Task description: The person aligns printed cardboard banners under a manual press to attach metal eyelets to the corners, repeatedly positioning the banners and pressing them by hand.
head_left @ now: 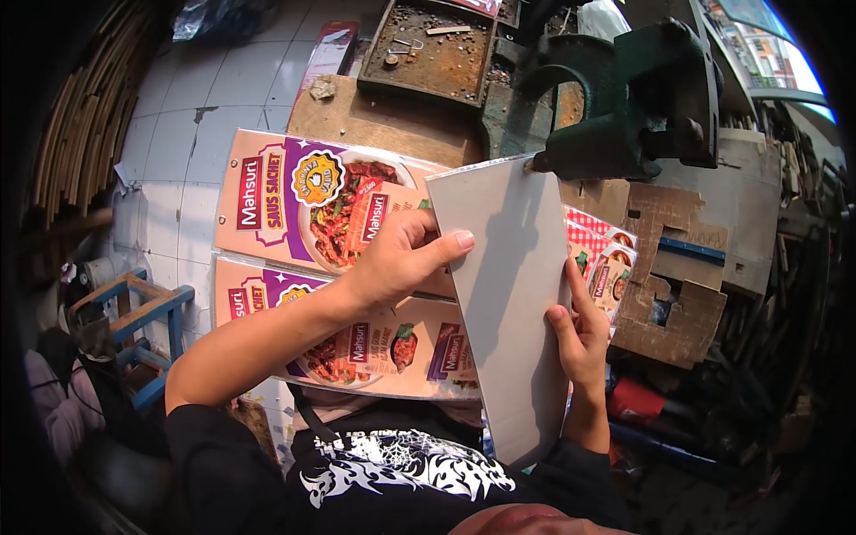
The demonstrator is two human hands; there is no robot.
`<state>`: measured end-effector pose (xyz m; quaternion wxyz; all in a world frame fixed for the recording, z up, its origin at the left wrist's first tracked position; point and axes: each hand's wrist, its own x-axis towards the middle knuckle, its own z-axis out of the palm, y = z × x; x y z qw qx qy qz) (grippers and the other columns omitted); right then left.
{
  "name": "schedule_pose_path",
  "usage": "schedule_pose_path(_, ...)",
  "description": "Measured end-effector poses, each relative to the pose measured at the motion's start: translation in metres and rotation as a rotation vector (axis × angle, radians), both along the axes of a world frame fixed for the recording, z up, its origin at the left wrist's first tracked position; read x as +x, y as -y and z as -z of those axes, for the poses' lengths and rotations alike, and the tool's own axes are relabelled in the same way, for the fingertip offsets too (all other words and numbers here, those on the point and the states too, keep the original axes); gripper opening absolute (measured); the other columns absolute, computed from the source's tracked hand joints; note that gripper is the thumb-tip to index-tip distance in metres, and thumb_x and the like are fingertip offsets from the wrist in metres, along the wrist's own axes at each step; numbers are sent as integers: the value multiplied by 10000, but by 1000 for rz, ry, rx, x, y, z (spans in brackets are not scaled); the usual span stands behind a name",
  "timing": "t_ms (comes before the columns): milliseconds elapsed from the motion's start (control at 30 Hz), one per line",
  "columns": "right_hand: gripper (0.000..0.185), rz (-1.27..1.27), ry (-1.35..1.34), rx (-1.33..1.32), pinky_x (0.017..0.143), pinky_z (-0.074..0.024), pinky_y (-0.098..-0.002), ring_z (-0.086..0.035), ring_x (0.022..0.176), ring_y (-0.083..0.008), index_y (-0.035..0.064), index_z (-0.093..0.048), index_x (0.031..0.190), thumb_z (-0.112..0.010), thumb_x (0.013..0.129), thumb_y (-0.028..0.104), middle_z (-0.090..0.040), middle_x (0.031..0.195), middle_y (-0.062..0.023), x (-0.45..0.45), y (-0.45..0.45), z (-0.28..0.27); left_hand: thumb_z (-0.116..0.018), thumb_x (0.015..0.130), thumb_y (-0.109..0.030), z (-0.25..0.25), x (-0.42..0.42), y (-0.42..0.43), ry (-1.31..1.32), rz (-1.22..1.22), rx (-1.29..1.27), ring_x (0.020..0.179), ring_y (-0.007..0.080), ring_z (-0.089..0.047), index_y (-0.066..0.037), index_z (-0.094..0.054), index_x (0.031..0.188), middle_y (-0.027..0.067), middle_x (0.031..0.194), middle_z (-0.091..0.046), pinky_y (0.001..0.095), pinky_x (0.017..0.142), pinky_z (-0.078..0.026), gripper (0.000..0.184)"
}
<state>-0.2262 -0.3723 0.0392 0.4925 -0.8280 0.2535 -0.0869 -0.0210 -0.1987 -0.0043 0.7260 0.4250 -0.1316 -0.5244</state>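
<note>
Between my hands stands a grey cardboard panel (508,294), its plain side facing me and its far corner at the jaw of a dark green metal press (629,107). My left hand (406,254) pinches the panel's left edge, thumb on the grey face. On the right edge, my right hand (582,343) grips with the thumb in front and a finger stretched along the side. Printed Mahsuri sauce display boards (276,209) lie under my left forearm, with metal eyelets at their left edge. More printed pieces (606,267) show partly behind the panel.
A rusty metal tray (370,67) with small loose parts sits at the back, beside a plywood board (357,116). Cut brown cardboard (655,312) lies to the right. A blue stool frame (165,308) and stacked strips (98,107) stand at the left.
</note>
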Motion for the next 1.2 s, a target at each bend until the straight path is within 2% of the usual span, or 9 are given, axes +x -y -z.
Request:
schedule_pose_path(33, 566, -3, 2, -6, 675, -431, -193, -505, 713, -73, -52, -396, 1396, -609, 877, 15, -635, 885, -98, 0, 0, 0, -606, 931, -235, 1, 1, -1, -1, -2, 0, 755, 70, -561, 66, -645, 1022, 44, 855, -645, 224, 685, -489, 317)
schedule_pose_path(100, 561, 5, 0, -3, 668, -431, -193, -503, 706, -73, -47, -399, 1397, -609, 883, 25, -622, 859, -83, 0, -1, 0, -577, 940, -178, 5, 4, -3, -7, 90, 8, 952, 162, -628, 95, -571, 1129, 138, 1051, -642, 308, 835, -541, 332)
schedule_pose_path(367, 548, 16, -27, 11, 645, -415, -189, -491, 692, -71, -37, -403, 1400, -614, 907, 74, -593, 818, -47, -1, -2, 0, -574, 941, -176, -2, 5, -3, -46, 96, 1, 945, 168, -635, 97, -568, 1134, 142, 1054, -641, 310, 828, -549, 334)
schedule_pose_path(467, 545, -24, 26, -76, 638, -408, -186, -482, 687, -70, -39, -401, 1400, -612, 913, 86, -581, 799, -39, 1, -2, 0, -574, 942, -179, -1, 5, -3, -47, 97, 10, 939, 162, -634, 96, -570, 1132, 138, 1047, -643, 304, 823, -547, 334)
schedule_pose_path(700, 550, -29, -5, -46, 643, -413, -186, -493, 696, -67, -41, -392, 1404, -610, 916, 91, -609, 857, -50, 1, -1, -1, -584, 939, -198, -1, 5, -4, -2, 92, 20, 907, 128, -622, 86, -586, 1123, 118, 1027, -650, 267, 803, -524, 338)
schedule_pose_path(967, 547, -14, -5, -14, 643, -419, -181, -495, 706, -60, -33, -381, 1413, -601, 927, 89, -616, 908, -45, -1, -3, 0, -582, 939, -202, 0, 5, -4, 16, 97, 24, 912, 137, -631, 89, -586, 1128, 124, 1028, -655, 276, 812, -527, 347)
schedule_pose_path(1067, 549, -12, -1, -8, 668, -432, -183, -511, 740, -62, -30, -376, 1416, -600, 928, 87, -629, 975, -59, -1, -4, 0, -580, 939, -201, -1, 5, -4, 6, 97, 20, 915, 142, -635, 92, -584, 1128, 130, 1027, -656, 279, 817, -529, 349)
schedule_pose_path(1133, 550, 9, -3, 44, 754, -454, -200, -554, 854, -83, -28, -368, 1420, -593, 932, 88, -625, 1133, -111, -1, -5, 0, -580, 939, -200, -2, 5, -4, -8, 94, 14, 917, 144, -636, 94, -584, 1127, 133, 1027, -657, 282, 820, -529, 349)
schedule_pose_path(1200, 551, 5, -1, 38, 798, -453, -213, -560, 913, -98, -29, -363, 1422, -590, 934, 92, -601, 1201, -134, 0, -4, 0, -579, 939, -198, -3, 5, -4, -12, 87, 9, 914, 146, -638, 95, -584, 1123, 135, 1024, -657, 282, 817, -533, 347)
